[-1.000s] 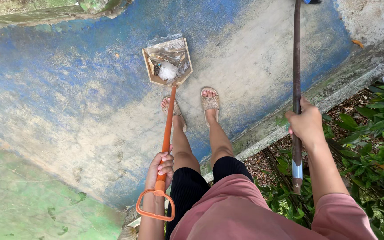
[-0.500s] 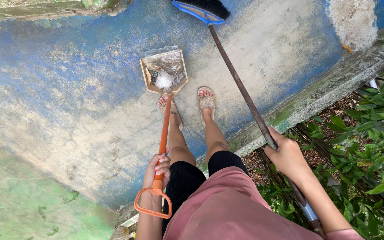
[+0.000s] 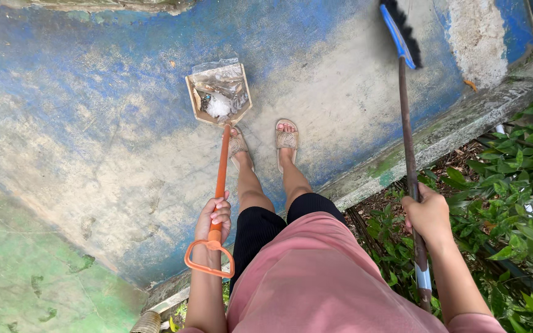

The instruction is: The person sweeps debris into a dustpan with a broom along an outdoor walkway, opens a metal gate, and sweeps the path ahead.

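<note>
The left hand [image 3: 214, 217] grips the orange handle of a dustpan [image 3: 219, 94], whose pan sits on the floor ahead of that hand, holding litter. The right hand [image 3: 428, 214] is closed around a broom [image 3: 406, 142], its blue head raised far ahead of it.

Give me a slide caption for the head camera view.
Left hand grips an orange dustpan handle; right hand holds a broom over blue concrete.
</note>
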